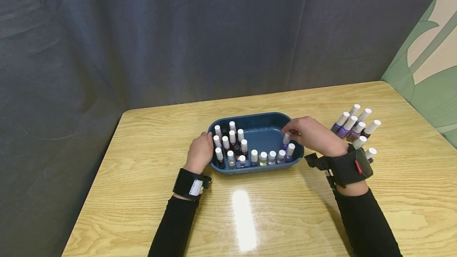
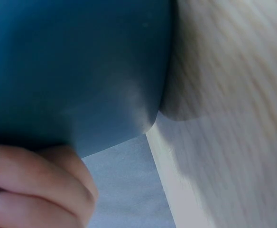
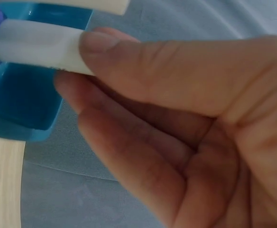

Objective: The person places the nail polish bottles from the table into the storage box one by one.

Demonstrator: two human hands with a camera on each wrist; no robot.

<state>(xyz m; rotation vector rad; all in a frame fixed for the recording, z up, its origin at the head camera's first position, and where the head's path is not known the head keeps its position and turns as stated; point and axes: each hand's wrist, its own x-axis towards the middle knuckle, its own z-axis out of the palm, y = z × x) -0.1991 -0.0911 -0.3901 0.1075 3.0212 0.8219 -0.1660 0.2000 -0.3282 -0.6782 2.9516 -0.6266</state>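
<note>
A dark blue oval tray holds several white-capped nail polish bottles, grouped at its left end and lined along its near side. At the tray's left end, my left hand grips the rim; in the left wrist view its bent fingers lie against the tray wall. My right hand is over the tray's right end, pinching a purple nail polish bottle by its white cap between thumb and fingers. Another purple bottle stands just in front of it in the near right corner.
More white-capped nail polish bottles stand in a cluster on the wooden table, right of the tray and beyond my right wrist. Grey fabric hangs behind the table. A leaf-patterned surface is at the far right.
</note>
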